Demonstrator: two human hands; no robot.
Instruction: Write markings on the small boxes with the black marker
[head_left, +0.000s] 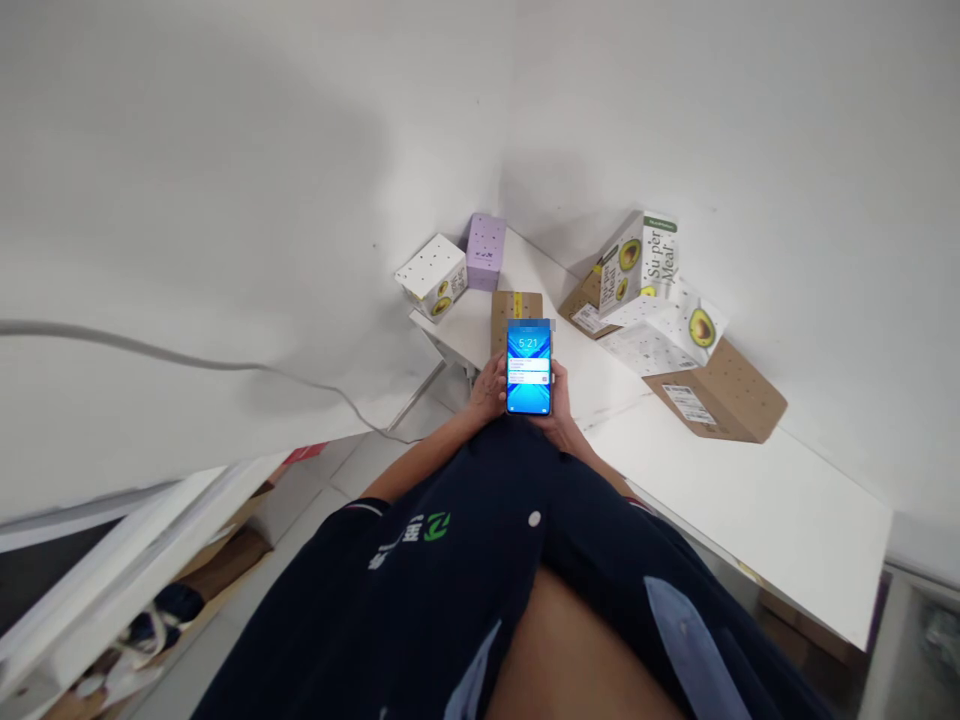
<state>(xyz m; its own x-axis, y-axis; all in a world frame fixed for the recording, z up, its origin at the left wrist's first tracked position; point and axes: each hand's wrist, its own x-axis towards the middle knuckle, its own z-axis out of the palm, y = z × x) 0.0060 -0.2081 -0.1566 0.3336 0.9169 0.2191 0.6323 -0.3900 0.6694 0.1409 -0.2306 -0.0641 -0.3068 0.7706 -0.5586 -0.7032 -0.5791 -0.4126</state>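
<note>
A smartphone (529, 366) with a lit blue screen is held upright in front of my chest, over the near edge of a white table (750, 490). My left hand (489, 388) wraps its left side and my right hand (559, 415) grips its right side and bottom. Both hands are closed round the phone.
On the table stand white avocado-print boxes (651, 262), brown cardboard boxes (718, 395), a small brown box (514, 310) right behind the phone, a purple box (485, 250) and a white box (433, 276) in the corner. A grey cable (187, 358) runs along the left wall. Clutter lies under a white shelf (112, 580) at lower left.
</note>
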